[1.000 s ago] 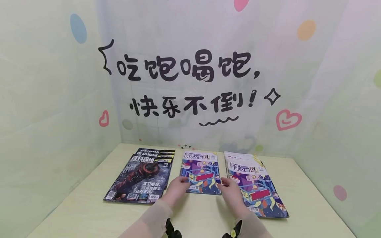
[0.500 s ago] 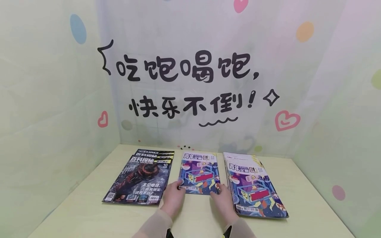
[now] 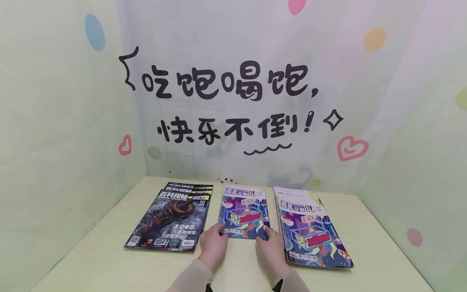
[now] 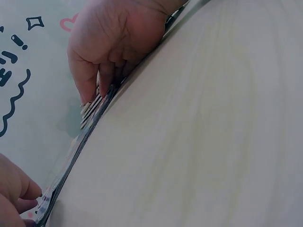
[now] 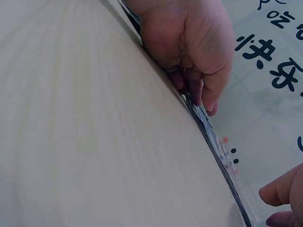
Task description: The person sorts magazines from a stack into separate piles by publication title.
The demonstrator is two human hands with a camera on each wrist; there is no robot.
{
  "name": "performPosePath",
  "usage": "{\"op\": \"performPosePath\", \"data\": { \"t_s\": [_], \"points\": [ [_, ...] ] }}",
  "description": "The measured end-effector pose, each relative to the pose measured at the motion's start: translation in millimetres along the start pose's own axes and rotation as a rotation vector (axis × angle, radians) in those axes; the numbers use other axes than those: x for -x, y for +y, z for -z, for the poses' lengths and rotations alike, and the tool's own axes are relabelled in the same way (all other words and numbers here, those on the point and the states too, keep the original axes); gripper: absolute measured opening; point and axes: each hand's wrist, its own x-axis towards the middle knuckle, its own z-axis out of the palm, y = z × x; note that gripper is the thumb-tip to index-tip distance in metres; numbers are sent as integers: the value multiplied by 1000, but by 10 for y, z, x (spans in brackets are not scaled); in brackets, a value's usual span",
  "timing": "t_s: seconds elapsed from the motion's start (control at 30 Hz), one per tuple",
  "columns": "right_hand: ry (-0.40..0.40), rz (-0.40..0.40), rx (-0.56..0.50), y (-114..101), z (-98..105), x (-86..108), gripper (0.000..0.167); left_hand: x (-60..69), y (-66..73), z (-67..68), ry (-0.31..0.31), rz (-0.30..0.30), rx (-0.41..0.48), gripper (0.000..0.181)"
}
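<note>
In the middle of the table lies a small stack of magazines (image 3: 244,211), the top cover purple and blue with a white title band. My left hand (image 3: 213,245) pinches its near left corner, thumb on the cover and fingers at the edge. The near right corner is held the same way by my right hand (image 3: 270,248). The right wrist view shows the left hand (image 5: 189,38) with its fingertips on the layered edge. Across the stack in the left wrist view, the right hand (image 4: 116,42) grips that edge too. Fingertips under the edge are partly hidden.
Left of the stack lies a fanned pile of dark magazines (image 3: 168,221). On the right, close to the right hand, is a fanned pile of purple-covered magazines (image 3: 315,235). A printed fabric backdrop (image 3: 233,162) rises behind the pale table (image 3: 240,267).
Both hands have slid toward me from the stack's sides to its near corners and closed on them. All the magazines stay about where they were.
</note>
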Motion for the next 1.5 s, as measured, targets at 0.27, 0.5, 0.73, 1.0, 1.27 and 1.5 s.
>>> {"op": "performPosePath", "data": {
  "t_s": [0.27, 0.5, 0.73, 1.0, 1.27, 1.5],
  "points": [
    [0, 18, 8, 8, 22, 36, 51, -19, -21, 26, 2, 33, 57, 34],
    [12, 23, -2, 18, 23, 69, 49, -49, -26, 60, -64, 104, 224, 48],
    [-1, 20, -20, 18, 19, 89, 49, -4, -5, 55, -116, 174, 338, 55],
    [2, -11, -63, -2, 39, 104, 47, 8, 8, 49, -184, 237, 537, 54],
    [23, -15, -123, -9, 70, 106, 46, 23, 5, 40, -185, 298, 789, 57],
    [15, -35, -265, 1, 97, 121, 45, 37, -6, 63, -167, 357, 1009, 64]
  ]
}}
